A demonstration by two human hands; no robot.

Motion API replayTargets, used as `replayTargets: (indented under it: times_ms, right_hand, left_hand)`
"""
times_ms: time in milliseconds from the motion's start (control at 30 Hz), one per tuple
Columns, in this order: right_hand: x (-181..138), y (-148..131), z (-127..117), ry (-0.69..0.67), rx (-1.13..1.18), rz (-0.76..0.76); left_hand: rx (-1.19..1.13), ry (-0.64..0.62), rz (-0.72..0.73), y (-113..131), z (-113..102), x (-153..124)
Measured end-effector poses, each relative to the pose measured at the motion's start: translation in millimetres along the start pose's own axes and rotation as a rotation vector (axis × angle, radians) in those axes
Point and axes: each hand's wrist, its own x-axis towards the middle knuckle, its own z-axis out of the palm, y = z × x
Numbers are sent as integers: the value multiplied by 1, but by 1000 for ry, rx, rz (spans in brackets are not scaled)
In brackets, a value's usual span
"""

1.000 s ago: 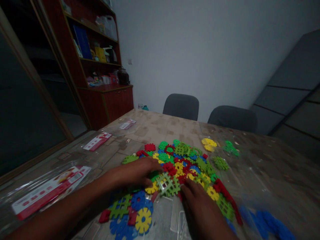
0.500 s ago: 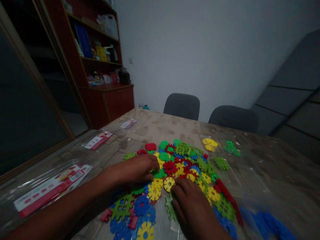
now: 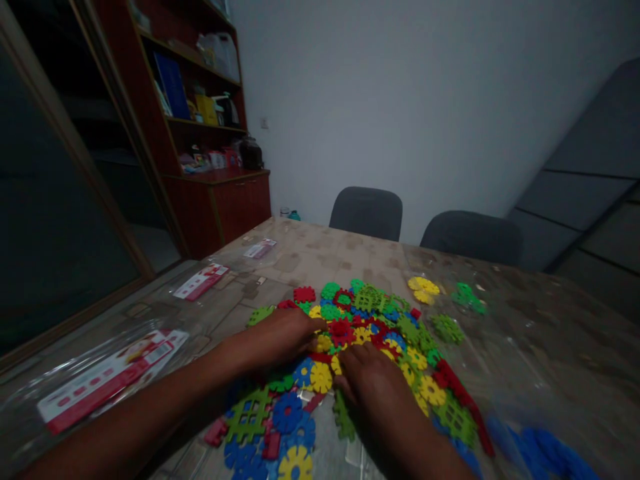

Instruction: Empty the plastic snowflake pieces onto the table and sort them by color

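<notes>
A heap of flat plastic gear and grid pieces [image 3: 380, 327] in red, yellow, green and blue lies spread on the patterned table [image 3: 320, 257]. My left hand [image 3: 280, 337] rests palm down on the heap's left edge, its fingertips touching red and yellow gears. My right hand [image 3: 373, 383] lies palm down on the near side of the heap, fingers beside a yellow gear [image 3: 321, 377]. Neither hand has a piece lifted. A green grid piece [image 3: 249, 415] and a blue gear [image 3: 287, 411] lie under my left forearm.
Red-and-white plastic packets lie at the left: a large one [image 3: 105, 380], a middle one [image 3: 201, 281] and a far one [image 3: 259, 249]. Small yellow [image 3: 423, 288], green [image 3: 467, 297] and blue [image 3: 545, 447] groups sit apart. Two grey chairs [image 3: 367, 212] stand behind; a wooden cabinet [image 3: 220, 200] is at the far left.
A second ago my right hand was at a green grid piece standing up from the heap; that piece now lies flat. Both hands have slid forward over the pieces.
</notes>
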Motion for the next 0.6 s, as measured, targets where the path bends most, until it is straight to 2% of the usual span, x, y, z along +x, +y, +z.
replayTargets:
  times_ms: [200, 367, 600]
  right_hand:
    - [-6, 12, -10, 55, 47, 83]
    - [-10, 15, -12, 119, 210, 76]
    - [-9, 10, -8, -11, 346, -19]
  left_hand:
    - [-87, 15, 50, -10, 0, -3]
    - [-81, 21, 107, -6, -1, 0]
    - [25, 80, 93, -13, 5, 5]
